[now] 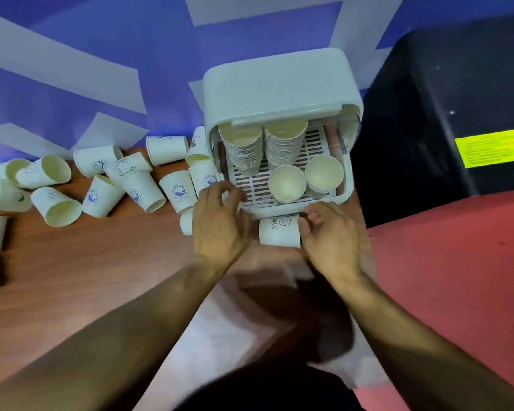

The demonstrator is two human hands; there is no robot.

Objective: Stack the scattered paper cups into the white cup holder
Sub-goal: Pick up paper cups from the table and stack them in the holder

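The white cup holder [279,84] stands at the back of the wooden table with its front open. On its slotted tray [250,185] are two tall stacks of paper cups [244,149] and two short ones [288,182]. A paper cup printed HELLO [276,232] sits just in front of the holder, between my hands. My right hand [330,232] curls its fingers against that cup's right side. My left hand [220,223] is at the cup's left, fingers curled over the tray's front-left corner; what they hold is hidden.
Several printed paper cups [137,188] lie scattered along the wall to the left of the holder, and one more [186,222] peeks out beside my left hand. A black box [445,114] with a yellow label stands right of the holder. Red floor [457,277] lies beyond the table's right edge.
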